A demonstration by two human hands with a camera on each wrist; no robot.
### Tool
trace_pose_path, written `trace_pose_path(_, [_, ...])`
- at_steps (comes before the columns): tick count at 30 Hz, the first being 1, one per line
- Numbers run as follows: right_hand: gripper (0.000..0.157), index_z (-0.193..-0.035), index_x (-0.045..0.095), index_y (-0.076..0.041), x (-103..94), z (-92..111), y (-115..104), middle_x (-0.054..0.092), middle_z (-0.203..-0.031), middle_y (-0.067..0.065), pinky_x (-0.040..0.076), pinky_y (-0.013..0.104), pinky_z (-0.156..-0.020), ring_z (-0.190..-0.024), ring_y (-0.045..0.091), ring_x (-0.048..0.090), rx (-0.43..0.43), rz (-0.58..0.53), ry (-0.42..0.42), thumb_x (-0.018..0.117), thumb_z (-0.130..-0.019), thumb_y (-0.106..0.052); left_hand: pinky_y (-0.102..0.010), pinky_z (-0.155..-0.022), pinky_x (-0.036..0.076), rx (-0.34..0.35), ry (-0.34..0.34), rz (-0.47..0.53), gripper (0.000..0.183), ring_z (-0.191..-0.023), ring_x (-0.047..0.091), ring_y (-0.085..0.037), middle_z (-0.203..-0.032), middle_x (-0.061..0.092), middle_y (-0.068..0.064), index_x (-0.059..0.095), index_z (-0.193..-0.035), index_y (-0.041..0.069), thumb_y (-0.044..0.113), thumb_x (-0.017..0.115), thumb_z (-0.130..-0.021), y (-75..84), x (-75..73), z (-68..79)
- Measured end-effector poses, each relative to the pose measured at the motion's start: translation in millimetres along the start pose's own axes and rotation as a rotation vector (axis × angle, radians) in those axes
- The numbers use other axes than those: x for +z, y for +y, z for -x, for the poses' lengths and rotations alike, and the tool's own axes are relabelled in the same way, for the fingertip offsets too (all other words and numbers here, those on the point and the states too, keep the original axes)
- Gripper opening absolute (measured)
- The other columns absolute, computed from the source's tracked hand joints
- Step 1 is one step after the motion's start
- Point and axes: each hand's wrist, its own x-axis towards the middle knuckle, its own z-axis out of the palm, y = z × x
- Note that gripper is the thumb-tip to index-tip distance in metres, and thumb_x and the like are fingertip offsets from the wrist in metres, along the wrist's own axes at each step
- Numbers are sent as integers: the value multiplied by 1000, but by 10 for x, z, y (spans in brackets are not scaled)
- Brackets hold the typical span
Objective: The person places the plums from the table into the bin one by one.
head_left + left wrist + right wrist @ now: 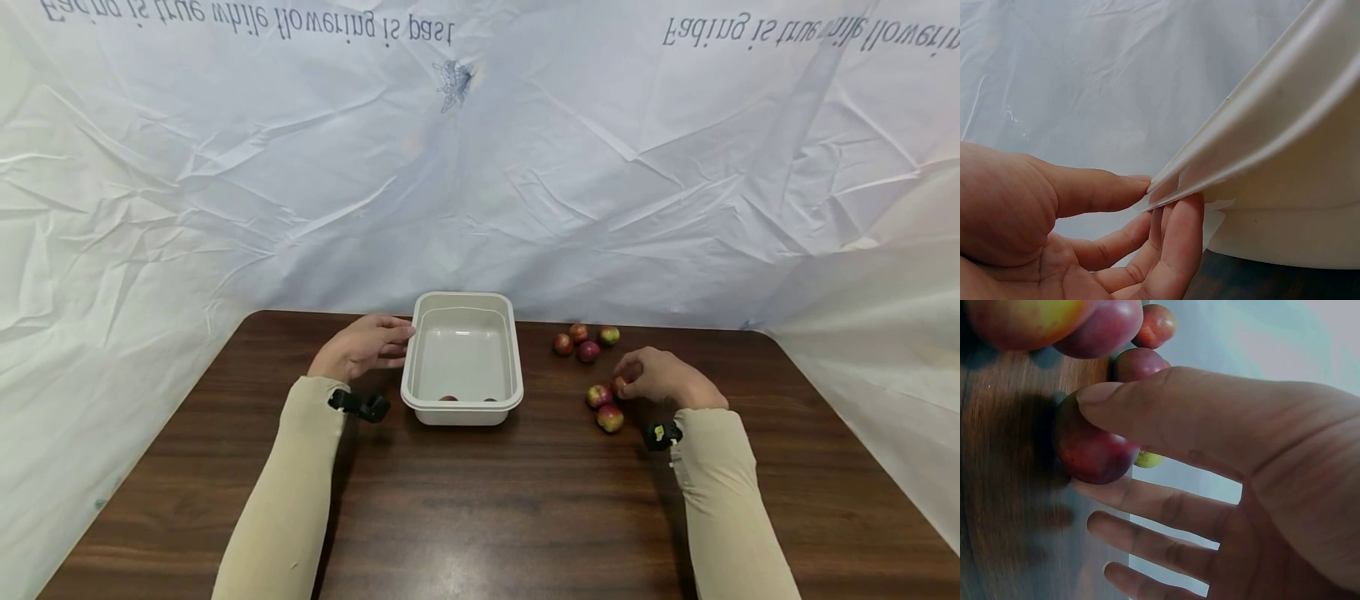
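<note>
A white rectangular plastic basin point(462, 414) stands on the table, with two plums point(448, 398) partly hidden behind its near wall. On its left side my left hand point(367, 343) pinches the rim point(1254, 134), thumb at the edge and fingers underneath. To the right of the basin, my right hand point(663, 375) holds a dark red plum point(1094, 447) between thumb and index finger, low over the wood. The other fingers spread apart below it in the right wrist view. Two red-yellow plums point(609, 418) lie just left of that hand.
Several more plums point(588, 352) lie in a loose group farther back, between the basin and the table's back edge. The dark wooden table point(480, 500) meets a wrinkled white sheet point(600, 208) hung behind it and along both sides.
</note>
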Motion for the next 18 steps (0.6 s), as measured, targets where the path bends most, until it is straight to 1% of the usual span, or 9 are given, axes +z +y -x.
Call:
trace_pose_path(6, [30, -122, 70, -4, 9, -20, 5, 68, -119, 23, 54, 39, -73, -101, 30, 66, -10, 14, 7, 72, -95, -18, -31, -89, 61, 0, 2, -7, 48, -102, 68, -16, -141, 57, -20, 47, -148, 1, 23, 56, -107, -5, -7, -1])
trace_pose_path(12, [29, -121, 69, -3, -5, -18, 16, 70, -115, 18, 54, 38, -73, -98, 27, 66, -20, -5, 37, 72, -95, -17, -31, -89, 61, -5, 7, -13, 47, -103, 67, -15, -141, 57, -20, 47, -148, 1, 23, 56, -107, 5, -4, -1])
trace_pose_path(18, [34, -124, 67, -3, -29, -2, 1, 70, -116, 19, 56, 43, -76, -101, 30, 67, -27, -5, 66, 73, -95, -18, -30, -88, 61, -6, 7, -11, 47, -101, 67, -15, -141, 57, -21, 48, -148, 1, 23, 56, -107, 21, 4, 9])
